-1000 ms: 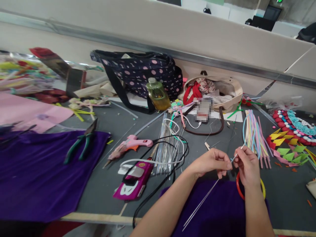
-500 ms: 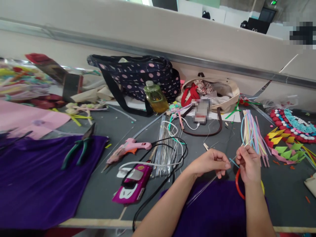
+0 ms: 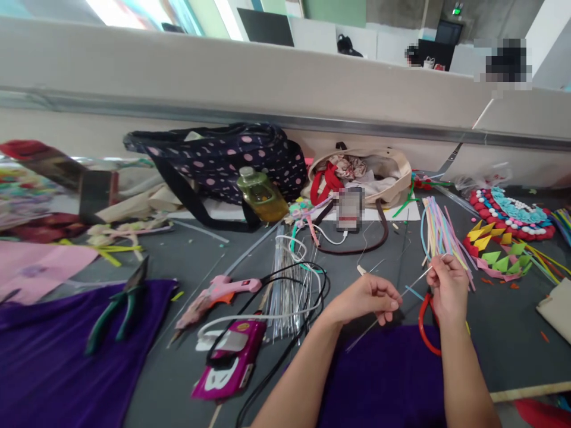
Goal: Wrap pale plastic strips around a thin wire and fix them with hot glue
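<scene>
A thin silvery wire [image 3: 418, 279] stretches between my two hands, and a loose end trails down to the left. My left hand [image 3: 368, 298] pinches it between thumb and fingers. Higher up and to the right, my right hand [image 3: 449, 285] grips the wire's upper end at its fingertips. Partly hidden behind my right hand and forearm lie red-handled scissors [image 3: 422, 330]. A bunch of pastel strips [image 3: 439, 229] lies just beyond that hand. Purple cloth [image 3: 383, 374] spreads beneath my forearms.
To the left are a bundle of silvery wires [image 3: 277, 291], a pink glue gun [image 3: 214, 297], a magenta device [image 3: 232, 362] with cords and green-handled pliers [image 3: 118, 309]. Behind stand a dotted bag [image 3: 223, 160], a green bottle [image 3: 261, 196] and a cream bag [image 3: 397, 169]. Paper crafts [image 3: 499, 246] lie right.
My hands have drawn slightly apart, showing a longer, straighter span of wire between them. The view has shifted, so the table items appear lower and farther left.
</scene>
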{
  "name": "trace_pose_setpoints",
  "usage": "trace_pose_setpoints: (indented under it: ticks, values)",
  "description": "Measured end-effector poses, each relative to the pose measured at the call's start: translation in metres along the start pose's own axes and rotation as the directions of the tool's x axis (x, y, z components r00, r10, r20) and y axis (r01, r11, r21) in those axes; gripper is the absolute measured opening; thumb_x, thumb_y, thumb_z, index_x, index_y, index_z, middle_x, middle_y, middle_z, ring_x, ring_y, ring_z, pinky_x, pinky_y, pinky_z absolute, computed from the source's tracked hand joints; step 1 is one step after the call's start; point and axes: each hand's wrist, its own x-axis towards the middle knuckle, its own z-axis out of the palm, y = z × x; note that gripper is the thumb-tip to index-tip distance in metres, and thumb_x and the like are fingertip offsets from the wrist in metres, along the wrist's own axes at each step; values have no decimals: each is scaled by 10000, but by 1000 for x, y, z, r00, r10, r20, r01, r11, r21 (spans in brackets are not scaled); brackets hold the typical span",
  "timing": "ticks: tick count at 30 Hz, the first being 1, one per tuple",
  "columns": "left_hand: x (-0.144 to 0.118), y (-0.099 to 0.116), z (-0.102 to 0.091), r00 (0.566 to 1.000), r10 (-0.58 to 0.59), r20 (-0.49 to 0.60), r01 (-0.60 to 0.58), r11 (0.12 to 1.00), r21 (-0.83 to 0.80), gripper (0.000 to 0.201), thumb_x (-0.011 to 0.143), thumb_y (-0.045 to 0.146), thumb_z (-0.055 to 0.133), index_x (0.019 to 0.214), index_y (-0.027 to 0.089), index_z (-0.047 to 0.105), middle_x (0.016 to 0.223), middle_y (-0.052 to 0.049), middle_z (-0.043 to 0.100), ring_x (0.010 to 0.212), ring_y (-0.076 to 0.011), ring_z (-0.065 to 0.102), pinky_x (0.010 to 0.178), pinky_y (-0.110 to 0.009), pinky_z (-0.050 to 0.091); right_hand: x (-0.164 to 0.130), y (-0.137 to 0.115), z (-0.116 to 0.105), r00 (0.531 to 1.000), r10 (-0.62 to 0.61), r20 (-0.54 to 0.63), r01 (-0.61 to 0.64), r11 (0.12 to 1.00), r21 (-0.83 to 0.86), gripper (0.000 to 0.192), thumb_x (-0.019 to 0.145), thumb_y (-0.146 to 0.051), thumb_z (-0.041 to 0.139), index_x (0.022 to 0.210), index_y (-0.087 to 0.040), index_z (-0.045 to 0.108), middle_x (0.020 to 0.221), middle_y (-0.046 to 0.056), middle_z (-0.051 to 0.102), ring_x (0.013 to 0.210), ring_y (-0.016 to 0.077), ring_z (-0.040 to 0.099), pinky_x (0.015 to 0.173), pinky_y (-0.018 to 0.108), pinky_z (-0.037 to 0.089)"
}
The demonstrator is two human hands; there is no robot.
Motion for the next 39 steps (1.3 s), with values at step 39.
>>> trace_pose_setpoints:
  ticks: [39]
  values:
    - [-48, -34, 72, 940, 100, -326, -117, 992, -35, 380, 653, 372, 784, 894, 98, 679, 588, -22, 652, 475, -103, 594, 481, -202, 484, -7, -7, -6, 839, 236, 490, -252, 967, -35, 324, 650, -333, 779, 903, -165, 667, 650, -1, 670, 460, 76, 536, 417, 180, 427]
